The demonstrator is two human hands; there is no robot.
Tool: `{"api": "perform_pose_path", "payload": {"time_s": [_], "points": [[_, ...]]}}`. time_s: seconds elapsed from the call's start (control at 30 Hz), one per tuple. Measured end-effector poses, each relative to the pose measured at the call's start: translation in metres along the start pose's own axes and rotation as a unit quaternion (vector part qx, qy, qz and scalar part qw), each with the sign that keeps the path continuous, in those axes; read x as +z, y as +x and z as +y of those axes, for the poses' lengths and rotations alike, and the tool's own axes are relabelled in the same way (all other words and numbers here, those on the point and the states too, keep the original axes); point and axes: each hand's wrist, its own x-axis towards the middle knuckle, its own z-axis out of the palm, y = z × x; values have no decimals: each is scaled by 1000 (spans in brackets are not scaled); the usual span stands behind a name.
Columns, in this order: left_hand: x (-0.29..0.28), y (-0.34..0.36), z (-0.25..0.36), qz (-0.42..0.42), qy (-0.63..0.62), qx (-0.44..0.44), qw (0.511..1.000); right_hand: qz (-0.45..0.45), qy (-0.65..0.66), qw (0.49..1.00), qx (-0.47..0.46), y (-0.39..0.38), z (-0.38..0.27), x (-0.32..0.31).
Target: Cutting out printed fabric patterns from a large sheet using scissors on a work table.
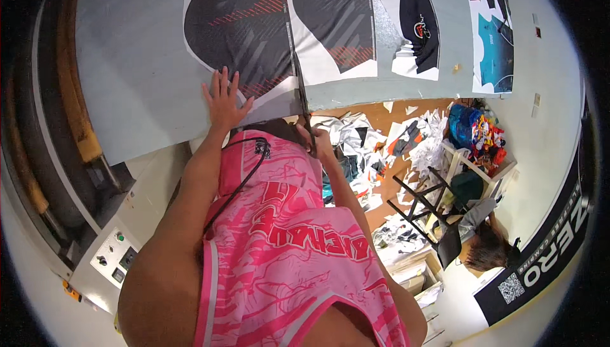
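Note:
My left hand [224, 100] lies flat with fingers spread on the lower edge of a black fabric panel [244, 20] with red hatching and a white border. The panel rests at the near edge of a grey table [136, 74]. Held low in my right hand [321, 142], a pair of long dark scissors [301, 88] points away from me. Its blades lie along the right border of this panel, between it and a second, similar panel [337, 13]. My right fingers close round the handles, which are partly hidden.
More printed pieces lie farther right, one black [427, 23] and one teal [492, 48]. White and coloured scraps [356, 131] cover much of the floor. A black stool [419, 198] and another person [486, 245] are at right. A control panel [114, 257] and rollers [76, 112] flank the left.

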Motion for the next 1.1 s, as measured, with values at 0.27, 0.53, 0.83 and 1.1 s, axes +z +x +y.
{"api": "perform_pose_path", "payload": {"time_s": [0.27, 0.53, 0.83, 1.1], "points": [[0, -1, -3, 21, 8, -5, 1000, -35, 34, 998, -32, 17, -17, 0], [-3, 0, -1, 3, 6, -14, 1000, 11, -90, 996, 2, 26, -31, 7], [-2, 0, -1, 13, 5, -14, 1000, -27, -36, 998, -42, 60, -59, 6], [-5, 0, -1, -10, -11, -23, 1000, 8, -72, 997, -27, 58, -83, 20]]}}
